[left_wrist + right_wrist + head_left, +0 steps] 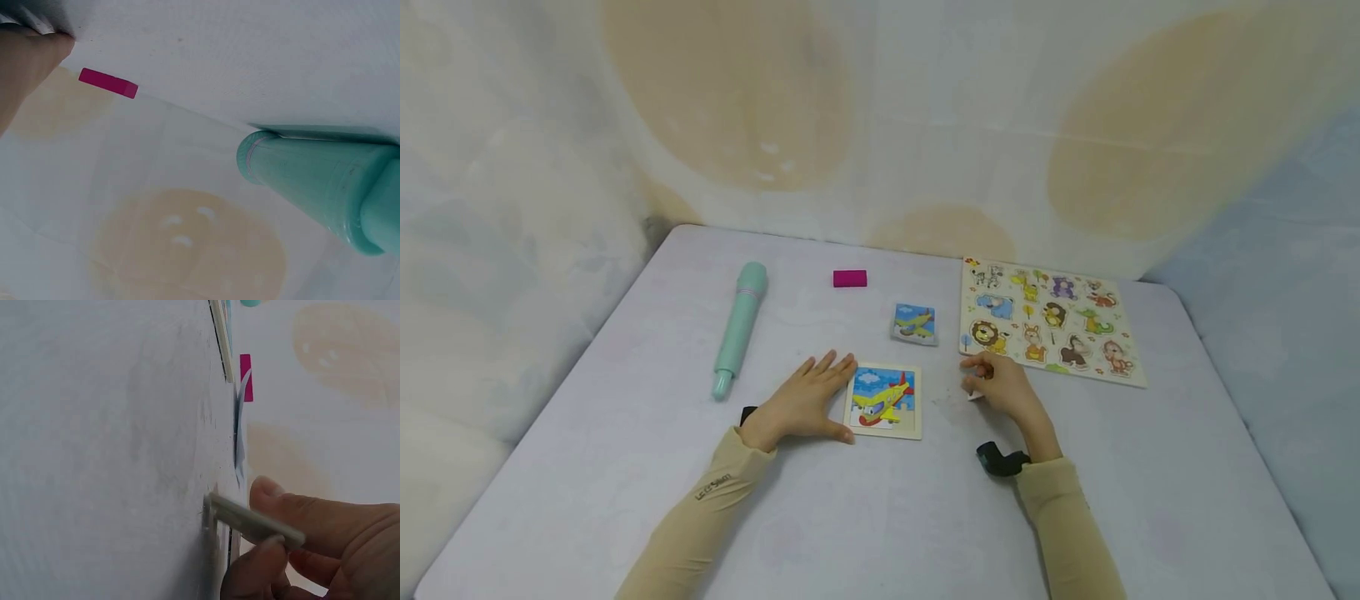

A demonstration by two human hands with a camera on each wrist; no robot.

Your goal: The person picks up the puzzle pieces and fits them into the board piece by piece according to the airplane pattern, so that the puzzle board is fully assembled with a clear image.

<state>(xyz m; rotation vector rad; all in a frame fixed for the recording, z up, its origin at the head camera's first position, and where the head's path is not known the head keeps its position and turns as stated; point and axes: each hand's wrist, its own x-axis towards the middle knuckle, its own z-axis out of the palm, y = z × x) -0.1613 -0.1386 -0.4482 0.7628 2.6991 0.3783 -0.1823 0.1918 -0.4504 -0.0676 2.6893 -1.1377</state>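
A small wooden jigsaw puzzle (883,402) with a yellow airplane picture lies flat in its pale frame at the table's middle. White shows at its lower left corner. My left hand (808,400) rests palm down along the puzzle's left side, fingers spread, thumb near the lower left corner. To the right of the puzzle, my right hand (1002,383) pinches a small flat puzzle piece (256,522) between thumb and fingers, just above the table. The piece is seen edge-on in the right wrist view, so its picture is hidden.
Behind the puzzle lies a small picture sheet (914,324) with the same airplane. An animal puzzle board (1051,321) lies beyond my right hand. A magenta block (850,278) sits further back, and a mint green tube (741,329) lies at the left.
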